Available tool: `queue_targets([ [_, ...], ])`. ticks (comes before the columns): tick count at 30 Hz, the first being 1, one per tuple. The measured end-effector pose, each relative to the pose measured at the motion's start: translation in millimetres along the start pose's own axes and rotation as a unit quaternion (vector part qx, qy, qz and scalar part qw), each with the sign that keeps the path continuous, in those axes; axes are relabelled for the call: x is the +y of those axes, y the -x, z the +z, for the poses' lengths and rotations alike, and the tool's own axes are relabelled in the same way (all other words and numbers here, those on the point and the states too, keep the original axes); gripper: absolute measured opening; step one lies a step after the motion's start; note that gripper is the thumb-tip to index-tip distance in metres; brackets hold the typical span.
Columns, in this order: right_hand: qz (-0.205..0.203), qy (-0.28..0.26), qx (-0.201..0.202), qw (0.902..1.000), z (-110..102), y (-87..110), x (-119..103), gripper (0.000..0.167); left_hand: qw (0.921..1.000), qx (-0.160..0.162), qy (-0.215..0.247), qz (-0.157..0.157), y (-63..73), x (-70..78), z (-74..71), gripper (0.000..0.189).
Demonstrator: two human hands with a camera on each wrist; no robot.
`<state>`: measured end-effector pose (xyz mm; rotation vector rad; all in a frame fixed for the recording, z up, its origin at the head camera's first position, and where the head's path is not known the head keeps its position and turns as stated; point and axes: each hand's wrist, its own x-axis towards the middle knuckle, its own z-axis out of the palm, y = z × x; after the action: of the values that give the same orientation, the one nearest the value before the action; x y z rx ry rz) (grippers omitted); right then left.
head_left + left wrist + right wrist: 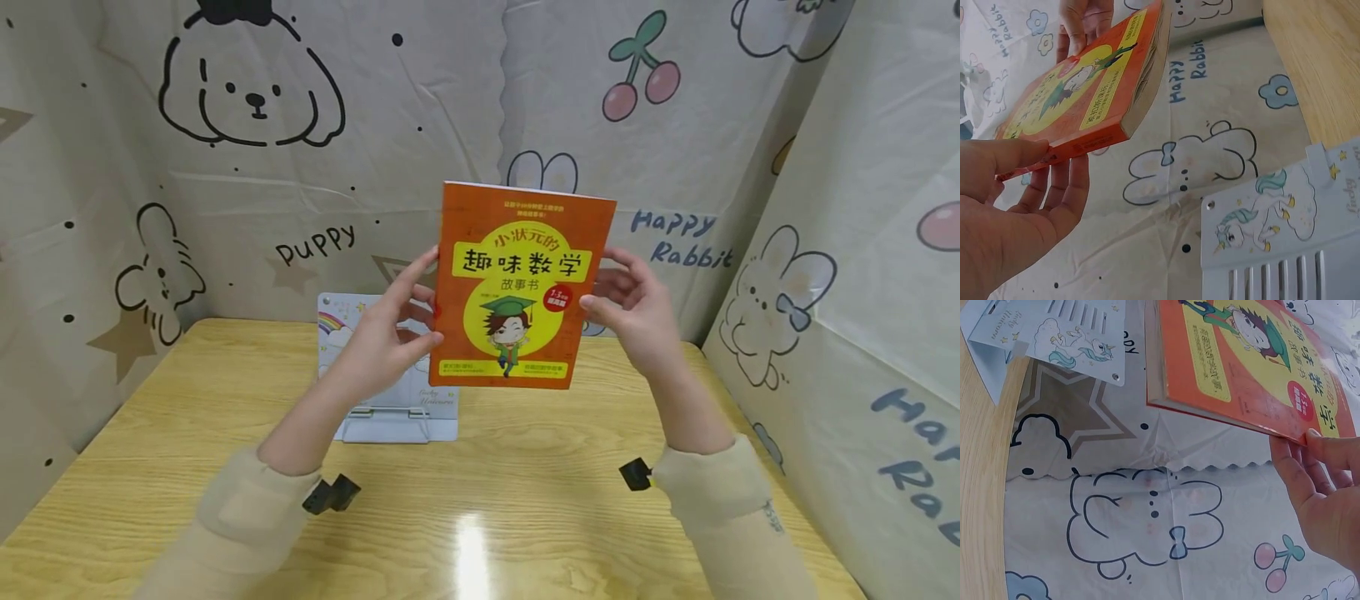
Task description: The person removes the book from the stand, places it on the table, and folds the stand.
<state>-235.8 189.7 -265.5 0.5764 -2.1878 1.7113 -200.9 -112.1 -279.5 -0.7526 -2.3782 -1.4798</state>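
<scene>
Pinching opposite edges, the left hand [386, 333] and right hand [633, 321] hold an orange paperback book [517, 287] upright. Even pressure from each grip should keep it steady above the wooden worktop [480, 500].

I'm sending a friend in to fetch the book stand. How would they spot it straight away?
Look at the wooden table, toward its far edge by the cartoon cloth wall. The book stand sits there, behind the left hand and beside the orange book held in the air. It is pale blue-white, printed with a rainbow and a unicorn.

A small curtained recording booth: cartoon-printed cloth walls [420, 108] surround a light wooden table [525, 500] holding a unicorn book stand [397, 408].
</scene>
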Motion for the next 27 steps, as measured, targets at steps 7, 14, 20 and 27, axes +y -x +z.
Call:
queue_targets([
  [7,-0.001,-0.005,-0.001,1.0,-16,13.4,1,0.055,0.9994,0.01,0.029,0.015,2.4,1.3,15.2,0.086],
  [14,0.004,-0.015,0.004,0.9999,-29,24.7,8,0.055,0.9987,0.007,0.05,0.006,3.8,1.7,31.2,0.084],
  [20,0.027,-0.01,0.004,0.9996,-40,31.5,16,0.055,0.9976,-0.012,0.068,0.002,5.1,1.3,46.0,0.084],
  [27,0.05,-0.004,-0.002,0.9987,-53,40.1,23,0.057,0.996,-0.029,0.084,-0.008,5.3,-0.2,61.5,0.084],
])
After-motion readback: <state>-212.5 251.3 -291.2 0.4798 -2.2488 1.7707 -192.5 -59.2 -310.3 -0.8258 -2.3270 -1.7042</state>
